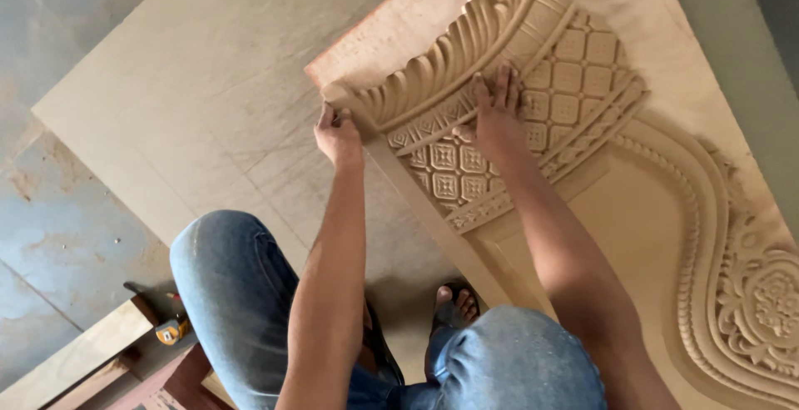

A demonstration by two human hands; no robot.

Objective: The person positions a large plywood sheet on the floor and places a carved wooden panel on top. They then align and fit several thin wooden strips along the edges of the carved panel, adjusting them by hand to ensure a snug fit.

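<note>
Head view shows the carved panel [666,210] running lengthwise away to the right, left hand [337,135] pinching its near-left edge, right hand [498,119] pressed flat on the lattice carving.

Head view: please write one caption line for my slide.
Left hand grips the edge of a pale carved wooden panel; right hand lies flat on its lattice relief.

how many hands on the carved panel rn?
2. Left hand grips the carved panel at its near corner edge; right hand lies flat on the lattice carving. No other hands visible.
</note>
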